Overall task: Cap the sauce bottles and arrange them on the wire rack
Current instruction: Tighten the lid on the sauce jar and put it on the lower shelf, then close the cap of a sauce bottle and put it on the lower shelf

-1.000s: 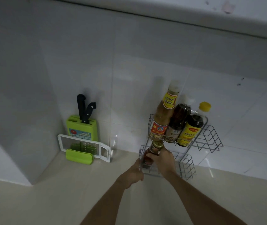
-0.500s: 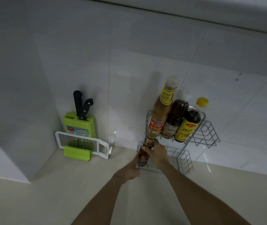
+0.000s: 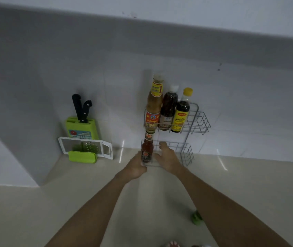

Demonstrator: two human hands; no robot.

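Observation:
A two-tier wire rack (image 3: 189, 154) stands on the counter against the tiled wall. Its upper tier holds three capped bottles: a tall tan sauce bottle (image 3: 153, 104), a dark brown bottle (image 3: 169, 108) with a white cap, and a dark soy bottle (image 3: 182, 111) with a yellow cap. A small red sauce bottle (image 3: 147, 148) stands upright at the left end of the lower tier. My left hand (image 3: 136, 165) is curled at the rack's front left corner, against the red bottle's base. My right hand (image 3: 167, 157) is just right of that bottle, fingers apart, holding nothing.
A green knife block (image 3: 82, 129) with two black-handled knives stands left of the rack, with a white and green grater (image 3: 86, 148) leaning before it. A wall corner juts out at far left. A small green object (image 3: 197, 218) lies on the counter near my right forearm.
My right hand has let go of the red sauce bottle's neck and opened, moving slightly right. The bottle now stands in the lower tier. My left hand stays at the rack's corner.

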